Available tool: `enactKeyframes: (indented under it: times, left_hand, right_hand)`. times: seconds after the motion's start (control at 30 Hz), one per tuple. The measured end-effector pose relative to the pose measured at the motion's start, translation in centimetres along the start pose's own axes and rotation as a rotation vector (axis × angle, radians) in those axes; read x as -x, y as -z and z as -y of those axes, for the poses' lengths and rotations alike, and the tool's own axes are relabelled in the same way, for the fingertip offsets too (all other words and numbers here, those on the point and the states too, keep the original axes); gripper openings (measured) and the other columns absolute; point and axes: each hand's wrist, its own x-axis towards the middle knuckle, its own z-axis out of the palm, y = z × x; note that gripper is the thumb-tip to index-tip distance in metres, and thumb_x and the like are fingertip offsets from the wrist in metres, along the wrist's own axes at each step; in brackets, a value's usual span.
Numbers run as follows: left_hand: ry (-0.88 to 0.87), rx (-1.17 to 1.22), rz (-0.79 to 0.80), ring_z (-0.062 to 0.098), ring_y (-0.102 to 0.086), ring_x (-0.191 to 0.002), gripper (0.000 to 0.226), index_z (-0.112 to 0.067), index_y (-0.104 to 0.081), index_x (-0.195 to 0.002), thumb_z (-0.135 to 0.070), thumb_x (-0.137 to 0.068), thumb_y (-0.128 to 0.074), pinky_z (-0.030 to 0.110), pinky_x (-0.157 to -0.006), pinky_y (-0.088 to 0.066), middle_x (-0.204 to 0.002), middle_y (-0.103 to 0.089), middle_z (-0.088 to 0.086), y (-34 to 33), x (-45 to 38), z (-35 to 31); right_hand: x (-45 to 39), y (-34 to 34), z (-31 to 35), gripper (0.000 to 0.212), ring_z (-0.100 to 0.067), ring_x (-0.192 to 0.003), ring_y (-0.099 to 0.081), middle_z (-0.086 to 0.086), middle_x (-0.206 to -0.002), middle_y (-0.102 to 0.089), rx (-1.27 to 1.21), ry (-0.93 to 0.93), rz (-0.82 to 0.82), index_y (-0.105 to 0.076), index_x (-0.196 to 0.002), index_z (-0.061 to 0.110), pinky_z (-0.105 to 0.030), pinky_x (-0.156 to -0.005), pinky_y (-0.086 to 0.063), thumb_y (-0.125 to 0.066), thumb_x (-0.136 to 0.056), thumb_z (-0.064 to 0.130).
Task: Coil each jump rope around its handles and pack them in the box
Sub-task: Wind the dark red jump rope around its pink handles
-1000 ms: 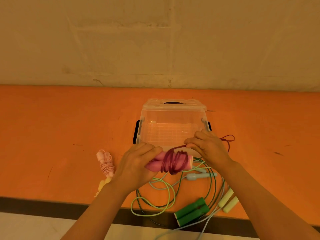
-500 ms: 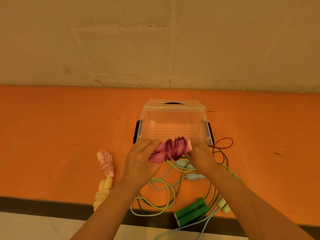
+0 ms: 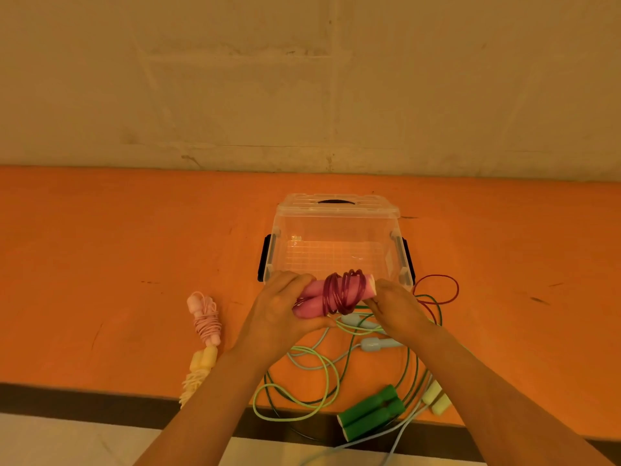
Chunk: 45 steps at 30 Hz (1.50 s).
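My left hand (image 3: 280, 307) grips the left end of a pair of pink handles (image 3: 314, 297), held just in front of the clear plastic box (image 3: 336, 227). A dark red rope (image 3: 342, 292) is wound in several turns around the handles. My right hand (image 3: 395, 306) holds their right end; its fingers are curled under and hidden. A loose loop of the red rope (image 3: 443, 290) lies on the table to the right. The box is open and holds nothing.
Two coiled ropes, a light pink one (image 3: 205, 319) and a yellow one (image 3: 198, 369), lie left of my arm. Loose green and pale blue ropes tangle below my hands, with green handles (image 3: 371, 412), pale blue handles (image 3: 373, 344) and pale yellow handles (image 3: 437, 400) near the orange table's front edge.
Both hands lifted the pink handles slightly toward the box. The right hand went from guiding the rope above the handles to the handles' right end, and more red rope is wound on.
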Motion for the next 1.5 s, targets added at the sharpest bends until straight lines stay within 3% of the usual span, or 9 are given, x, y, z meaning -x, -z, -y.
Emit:
enactKeyframes:
  times: [0.3, 0.47, 0.6, 0.93, 1.03, 1.13, 1.27, 1.4, 1.5]
  left_hand:
    - [-0.07, -0.209, 0.023, 0.018, -0.052, -0.084, 0.056, -0.004, -0.066, -0.105, -0.05, -0.073, -0.072, 0.034, -0.071, -0.048, -0.091, -0.059, 0.004, 0.2, 0.2, 0.8]
    - [0.008, -0.316, -0.02, 0.018, -0.049, -0.085, 0.065, -0.005, -0.066, -0.101, -0.046, -0.054, -0.085, 0.033, -0.07, -0.046, -0.089, -0.06, 0.005, -0.1, 0.1, 1.2]
    - [0.082, -0.36, -0.122, 0.018, -0.049, -0.084, 0.065, -0.006, -0.069, -0.099, -0.054, -0.057, -0.08, 0.032, -0.067, -0.047, -0.087, -0.062, 0.006, 0.7, -0.5, 1.6]
    - [0.305, -0.257, -0.166, 0.022, -0.056, -0.083, 0.07, -0.01, -0.071, -0.099, -0.067, -0.06, -0.065, 0.03, -0.07, -0.044, -0.085, -0.063, 0.003, 0.7, -0.9, 2.1]
    - [0.338, -0.212, -0.198, 0.019, -0.052, -0.079, 0.063, -0.012, -0.071, -0.092, -0.066, -0.06, -0.065, 0.029, -0.066, -0.041, -0.079, -0.059, -0.001, 0.7, -1.1, 2.0]
    - [0.393, -0.216, -0.237, 0.02, -0.05, -0.075, 0.055, -0.012, -0.068, -0.082, -0.061, -0.059, -0.07, 0.028, -0.062, -0.035, -0.074, -0.053, -0.003, 1.1, -1.2, 2.5]
    - [0.46, -0.324, -0.243, 0.026, -0.053, -0.075, 0.049, -0.008, -0.067, -0.08, -0.05, -0.057, -0.082, 0.031, -0.058, -0.038, -0.073, -0.056, 0.004, 1.6, -1.0, 4.2]
    - [0.458, -0.401, -0.229, 0.029, -0.052, -0.07, 0.049, -0.005, -0.064, -0.074, -0.044, -0.054, -0.087, 0.031, -0.055, -0.037, -0.07, -0.056, 0.009, 1.8, -0.9, 5.2]
    - [0.466, -0.442, -0.223, 0.03, -0.053, -0.069, 0.051, -0.003, -0.062, -0.071, -0.044, -0.053, -0.088, 0.031, -0.053, -0.035, -0.068, -0.056, 0.012, 1.9, -0.7, 5.5]
  right_hand:
    - [0.3, -0.2, 0.3, 0.027, -0.032, -0.075, -0.057, -0.018, -0.081, -0.063, 0.018, 0.053, 0.022, -0.064, -0.093, 0.001, -0.032, -0.06, -0.033, -0.046, -0.098, 0.022]
    - [0.6, -1.1, 1.5, 0.035, -0.022, -0.076, -0.06, -0.007, -0.083, -0.065, -0.096, 0.009, 0.11, -0.055, -0.125, 0.023, -0.034, -0.064, -0.043, -0.035, -0.101, 0.038]
    - [1.1, -0.9, 0.6, 0.036, 0.008, -0.072, -0.055, 0.016, -0.08, -0.058, -0.336, -0.106, 0.202, -0.038, -0.137, 0.04, -0.009, -0.063, -0.039, -0.037, -0.103, 0.025]
    - [1.4, -2.2, 2.3, 0.053, -0.026, -0.088, -0.059, -0.01, -0.095, -0.061, -0.047, -0.004, 0.338, 0.002, -0.149, 0.041, -0.033, -0.07, -0.044, -0.025, -0.104, 0.037]
    - [1.5, -2.3, 4.0, 0.056, -0.029, -0.089, -0.057, -0.003, -0.086, -0.053, 0.037, 0.057, 0.352, 0.009, -0.149, 0.037, -0.032, -0.067, -0.038, -0.026, -0.104, 0.037]
    - [1.4, -2.2, 4.8, 0.056, -0.026, -0.079, -0.05, 0.002, -0.073, -0.038, 0.075, 0.157, 0.269, 0.007, -0.15, 0.036, -0.031, -0.064, -0.033, -0.026, -0.104, 0.037]
    - [1.0, -1.8, 3.6, 0.056, -0.027, -0.1, -0.054, -0.01, -0.107, -0.06, 0.106, 0.226, 0.153, -0.013, -0.152, 0.024, -0.031, -0.073, -0.034, -0.039, -0.102, 0.023]
    - [1.1, -1.4, 2.7, 0.088, -0.025, -0.078, -0.06, -0.005, -0.088, -0.063, 0.203, 0.3, 0.11, -0.045, -0.14, 0.011, -0.029, -0.064, -0.049, -0.078, -0.058, 0.002]
    - [1.1, -1.5, 2.6, 0.11, -0.017, -0.07, -0.056, 0.003, -0.082, -0.058, 0.275, 0.298, 0.021, -0.043, -0.137, 0.016, -0.022, -0.057, -0.042, -0.082, -0.036, -0.002]
